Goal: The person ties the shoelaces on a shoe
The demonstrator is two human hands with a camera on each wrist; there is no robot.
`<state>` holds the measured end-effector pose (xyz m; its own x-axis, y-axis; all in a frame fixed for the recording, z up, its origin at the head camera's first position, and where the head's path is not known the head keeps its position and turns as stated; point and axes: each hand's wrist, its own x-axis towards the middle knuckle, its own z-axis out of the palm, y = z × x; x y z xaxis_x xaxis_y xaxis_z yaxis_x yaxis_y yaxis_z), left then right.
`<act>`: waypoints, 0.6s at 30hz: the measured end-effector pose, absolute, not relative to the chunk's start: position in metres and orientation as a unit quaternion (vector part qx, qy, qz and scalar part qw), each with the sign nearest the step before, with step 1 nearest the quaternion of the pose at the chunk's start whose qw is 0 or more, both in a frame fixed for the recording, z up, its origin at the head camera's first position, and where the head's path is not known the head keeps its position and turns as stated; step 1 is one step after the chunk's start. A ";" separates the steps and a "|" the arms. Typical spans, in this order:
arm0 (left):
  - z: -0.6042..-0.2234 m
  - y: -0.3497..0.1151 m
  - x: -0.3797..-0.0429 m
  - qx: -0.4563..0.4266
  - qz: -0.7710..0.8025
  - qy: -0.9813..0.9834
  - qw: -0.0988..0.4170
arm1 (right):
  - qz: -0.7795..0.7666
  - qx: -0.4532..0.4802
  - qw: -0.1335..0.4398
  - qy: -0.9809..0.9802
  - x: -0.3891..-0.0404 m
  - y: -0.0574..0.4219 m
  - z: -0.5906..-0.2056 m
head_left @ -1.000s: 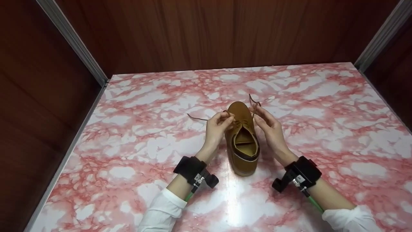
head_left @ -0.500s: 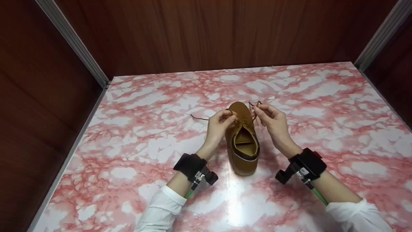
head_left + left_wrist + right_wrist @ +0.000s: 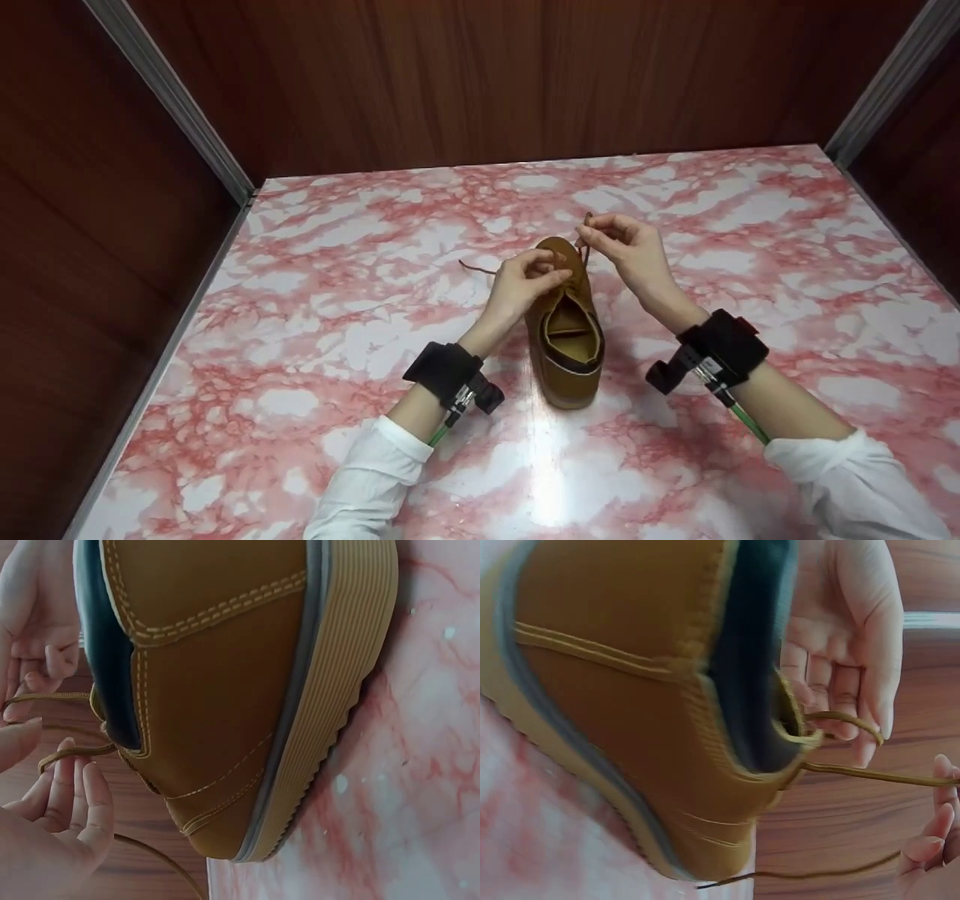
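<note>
A brown lace-up shoe (image 3: 568, 384) stands upright with its toe pointing away and its heel toward me. My left hand (image 3: 517, 289) is over the laced front from the left, its curled fingers and thumb holding one shoelace (image 3: 79, 754); that lace's loose tail (image 3: 478, 268) sticks out to the left. On the other side, my right hand (image 3: 634, 253) is raised beside the toe and pinches the other shoelace (image 3: 587, 253) between thumb and fingers. In the right wrist view this lace (image 3: 885, 777) runs straight from the eyelets to the right hand (image 3: 937, 847).
The shoe rests on a tabletop (image 3: 337, 337) with a red and white marbled pattern. Dark wood panels (image 3: 480, 82) with grey metal corner posts (image 3: 172, 97) enclose the back and sides. Each wrist wears a black strapped camera (image 3: 442, 375) with a green cable.
My right hand has closed on the right-hand shoelace and moved up toward the toe, drawing it along. The left hand has shifted slightly right over the shoe, its lace tail moving with it.
</note>
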<state>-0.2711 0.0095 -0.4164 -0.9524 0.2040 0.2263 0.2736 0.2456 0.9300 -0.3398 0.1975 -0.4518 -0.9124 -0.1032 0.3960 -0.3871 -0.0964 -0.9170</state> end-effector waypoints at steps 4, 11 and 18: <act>-0.370 0.008 -0.241 -0.164 -0.549 -0.819 0.032 | 0.667 0.184 0.084 -0.717 -0.304 0.175 -0.391; -0.366 0.013 -0.238 -0.215 -0.537 -0.813 0.062 | 0.578 0.211 0.119 -0.779 -0.252 0.136 -0.322; -0.369 0.015 -0.240 -0.231 -0.521 -0.816 0.103 | 0.505 0.221 0.109 -0.827 -0.230 0.112 -0.293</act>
